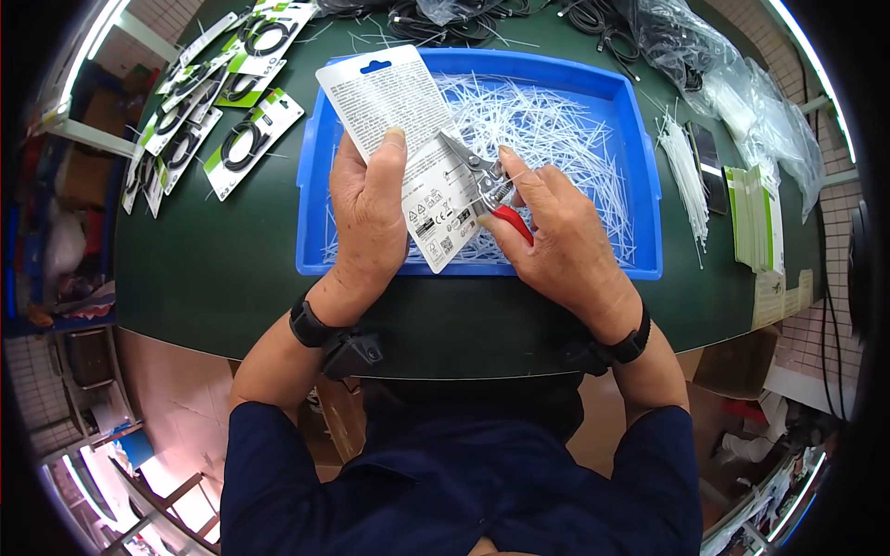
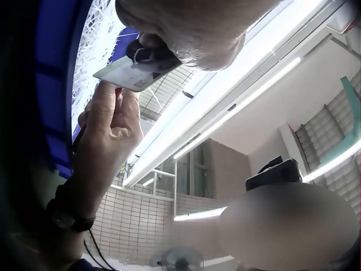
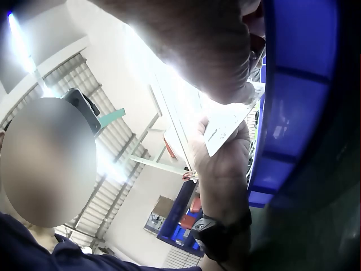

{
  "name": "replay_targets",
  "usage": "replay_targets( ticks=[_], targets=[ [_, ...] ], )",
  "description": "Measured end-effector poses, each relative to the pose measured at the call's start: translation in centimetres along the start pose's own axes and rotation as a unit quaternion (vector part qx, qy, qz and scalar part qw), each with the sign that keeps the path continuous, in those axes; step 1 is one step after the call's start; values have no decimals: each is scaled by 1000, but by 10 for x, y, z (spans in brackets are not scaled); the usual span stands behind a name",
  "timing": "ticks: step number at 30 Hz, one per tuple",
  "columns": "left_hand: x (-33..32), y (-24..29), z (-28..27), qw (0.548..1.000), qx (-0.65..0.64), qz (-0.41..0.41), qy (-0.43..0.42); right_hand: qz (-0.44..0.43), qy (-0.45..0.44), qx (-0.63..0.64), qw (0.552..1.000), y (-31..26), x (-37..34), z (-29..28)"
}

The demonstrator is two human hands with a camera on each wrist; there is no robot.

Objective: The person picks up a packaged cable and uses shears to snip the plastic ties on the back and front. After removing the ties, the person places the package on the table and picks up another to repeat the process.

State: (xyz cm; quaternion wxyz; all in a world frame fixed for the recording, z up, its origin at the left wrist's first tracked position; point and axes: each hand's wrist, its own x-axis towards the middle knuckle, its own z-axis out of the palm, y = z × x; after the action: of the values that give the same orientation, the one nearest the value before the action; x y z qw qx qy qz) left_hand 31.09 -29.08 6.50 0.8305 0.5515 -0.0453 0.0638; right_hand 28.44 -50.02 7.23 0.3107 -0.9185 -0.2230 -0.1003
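Note:
In the head view my left hand (image 1: 366,208) grips a white printed card (image 1: 385,97), its thumb across the printed back. The card is tilted over a blue tray (image 1: 482,270). A pair of cutters (image 1: 509,221) with red handles is held in my right hand (image 1: 570,232), its metal blades lying over the card's right edge. A thin white cable tie (image 1: 466,201) shows by the card at the cutters. Seen from the left wrist, a dark coiled cable (image 2: 138,52) sits on the card's other face. The right wrist view has the left hand (image 3: 223,172) behind the card.
Loose white cable ties (image 1: 565,139) fill the tray. Carded black cables (image 1: 243,144) lie at the left. On the right are a bundle of cable ties (image 1: 684,171), a phone (image 1: 707,167), stacked green-and-white cards (image 1: 756,222) and a clear plastic bag (image 1: 769,120). Black cables (image 1: 440,23) lie behind the tray.

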Motion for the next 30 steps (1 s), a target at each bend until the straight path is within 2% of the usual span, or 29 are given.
replay_targets(
  ticks=[5, 8, 13, 24, 30],
  targets=[
    [4, -2, -3, 999, 28, -28, 5, 8, -34, 43, 998, 1, -1, -4],
    [4, 3, 1, 999, -23, -23, -9, -22, -66, 109, 992, 2, 2, -9],
    [1, 1, 1, 999, 19, -20, -25, -30, -40, 147, 988, -3, 1, -6],
    [-2, -2, 3, 998, 51, 29, -28, -26, -60, 160, 985, -5, 0, -6],
    [-1, -1, 2, 998, 52, 17, -26, -33, -33, 153, 987, -4, -3, 1]
  ],
)
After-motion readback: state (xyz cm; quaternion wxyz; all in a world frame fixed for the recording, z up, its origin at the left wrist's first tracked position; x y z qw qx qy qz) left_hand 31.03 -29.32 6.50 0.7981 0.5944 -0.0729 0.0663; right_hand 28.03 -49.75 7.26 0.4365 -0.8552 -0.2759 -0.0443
